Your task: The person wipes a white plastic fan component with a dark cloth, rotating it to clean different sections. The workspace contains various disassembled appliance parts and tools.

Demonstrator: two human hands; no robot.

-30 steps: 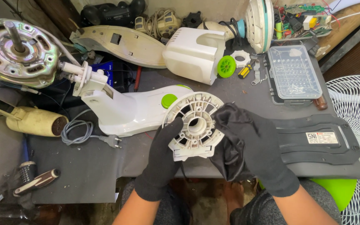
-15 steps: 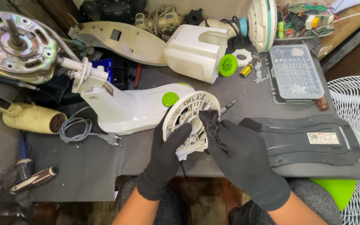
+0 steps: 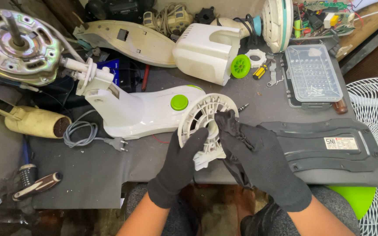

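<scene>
Head view: both hands gloved in black knit. Left hand (image 3: 178, 168) is curled around the lower edge of a white ribbed disc (image 3: 203, 126), thumb on its face; disc sits tilted above the tabletop (image 3: 97, 175) front edge, just right of the white stand (image 3: 132, 111) with the green button (image 3: 179, 102). Right hand (image 3: 263, 159) presses a black cloth (image 3: 229, 124) against the disc's right rim, fingers closed on the cloth. To do this well I'd judge: keep the left grip firm on the rim, not the thin spokes, and work the cloth along the ribs, turning the disc as you go. Disc is hard moulded plastic, round, spoked, open slots, hub block at the bottom. Cloth is soft, crumpled. Dark grey base plate (image 3: 324, 146) lies flat at right, matte, curved outline. Clear bit case (image 3: 313, 74) behind it. Metal motor (image 3: 16, 46) far left, shiny, shaft up.
</scene>
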